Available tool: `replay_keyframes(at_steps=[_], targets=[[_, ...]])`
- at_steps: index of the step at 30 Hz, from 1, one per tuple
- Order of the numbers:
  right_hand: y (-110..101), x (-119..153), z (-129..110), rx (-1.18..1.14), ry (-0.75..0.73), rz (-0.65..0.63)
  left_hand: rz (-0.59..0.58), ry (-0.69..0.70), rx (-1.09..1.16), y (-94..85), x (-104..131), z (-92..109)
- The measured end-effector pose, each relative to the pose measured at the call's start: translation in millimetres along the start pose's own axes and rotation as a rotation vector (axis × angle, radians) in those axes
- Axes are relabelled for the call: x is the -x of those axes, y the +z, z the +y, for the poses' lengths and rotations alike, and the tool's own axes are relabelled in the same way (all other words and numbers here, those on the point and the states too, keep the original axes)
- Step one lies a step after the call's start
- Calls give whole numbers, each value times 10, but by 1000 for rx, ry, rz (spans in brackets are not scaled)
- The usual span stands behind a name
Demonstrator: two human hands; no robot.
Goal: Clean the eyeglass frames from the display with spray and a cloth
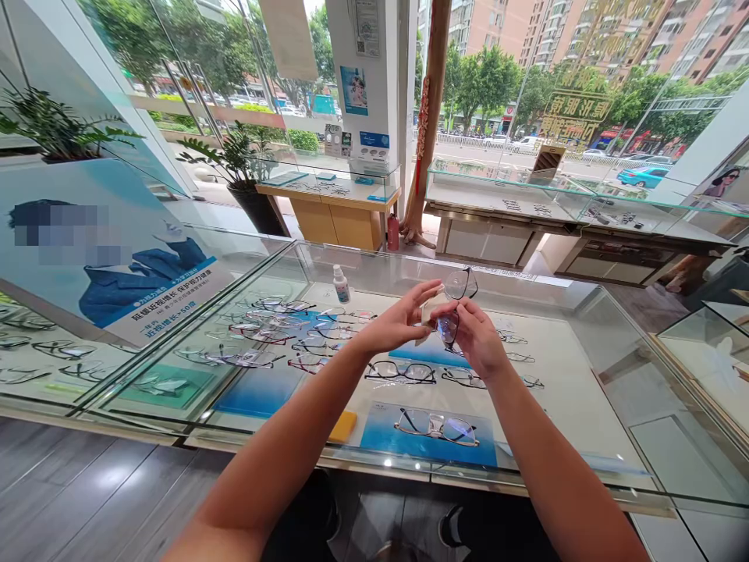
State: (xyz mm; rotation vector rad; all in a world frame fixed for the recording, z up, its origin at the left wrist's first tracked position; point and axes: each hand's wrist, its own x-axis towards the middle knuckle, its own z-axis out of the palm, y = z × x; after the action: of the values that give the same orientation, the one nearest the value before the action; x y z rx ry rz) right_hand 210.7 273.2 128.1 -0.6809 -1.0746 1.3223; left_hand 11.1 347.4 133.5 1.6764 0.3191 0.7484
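Above the glass display case, my right hand (478, 337) pinches a pair of dark-rimmed eyeglasses (449, 328), held on edge with one lens above the other. Facing it from the left, my left hand (401, 316) has its thumb and fingers around a pale piece of cloth (431, 311) beside the lenses. Part of the cloth is hidden by the fingers. A small white bottle (341, 286) with a blue label stands upright on the case, left of my hands. Under the glass, black-framed glasses (401, 372) and thin-rimmed glasses (436, 427) lie below my hands.
Several more glasses (251, 332) lie inside the display case (562, 336). A yellow object (342, 427) sits near its front edge. At the left stands a large poster board (111, 250). Other showcases (491, 234), a potted plant (257, 207) and a fire extinguisher (392, 232) are farther back.
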Motion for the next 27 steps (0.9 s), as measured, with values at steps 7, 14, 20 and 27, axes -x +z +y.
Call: replay_keyframes(at_steps=[7, 14, 20, 27], targets=[[-7, -7, -11, 27, 28, 3, 36, 130, -339, 42, -2, -176], [34, -20, 20, 59, 16, -14, 29, 177, -438, 77, -4, -166], [3, -32, 39, 59, 2, 24, 85, 126, -353, 147, -17, -133], [-108, -79, 3, -32, -87, 122, 402, -110, -319, 194, -54, -90]])
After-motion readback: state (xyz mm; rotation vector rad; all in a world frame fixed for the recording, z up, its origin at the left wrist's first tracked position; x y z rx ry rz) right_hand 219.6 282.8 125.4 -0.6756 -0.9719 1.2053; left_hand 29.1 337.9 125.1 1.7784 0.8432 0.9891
